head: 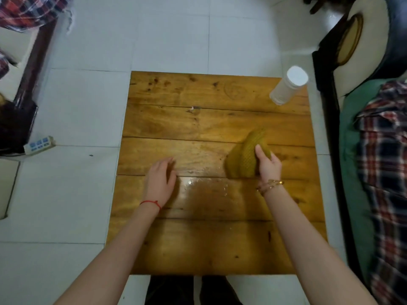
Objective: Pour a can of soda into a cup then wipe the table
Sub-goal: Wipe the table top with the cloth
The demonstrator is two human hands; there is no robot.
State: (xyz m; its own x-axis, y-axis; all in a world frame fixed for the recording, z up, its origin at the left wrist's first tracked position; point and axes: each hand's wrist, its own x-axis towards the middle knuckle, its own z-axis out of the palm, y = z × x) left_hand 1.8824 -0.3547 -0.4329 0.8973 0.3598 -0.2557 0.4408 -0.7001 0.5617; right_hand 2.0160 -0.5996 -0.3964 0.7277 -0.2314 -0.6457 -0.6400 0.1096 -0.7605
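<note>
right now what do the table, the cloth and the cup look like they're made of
Table: wooden planks with knots and grain, glossy finish, wet sheen mid-table.
Cloth, gripped by the right hand: mustard fabric with a ribbed weave, probably knit or microfibre.
Cup: translucent white, likely plastic.

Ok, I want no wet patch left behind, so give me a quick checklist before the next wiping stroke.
1. Mustard-yellow knitted cloth gripped by right hand: ok.
2. Cloth touching the square wooden plank table: ok.
3. Glossy wet patch wiped dry: not ok.
4. Left hand out of the cloth's path: not ok, it hovers beside the patch.
5. White plastic cup clear of the stroke: ok, far right corner.
6. Cup filled: cannot tell.
</note>
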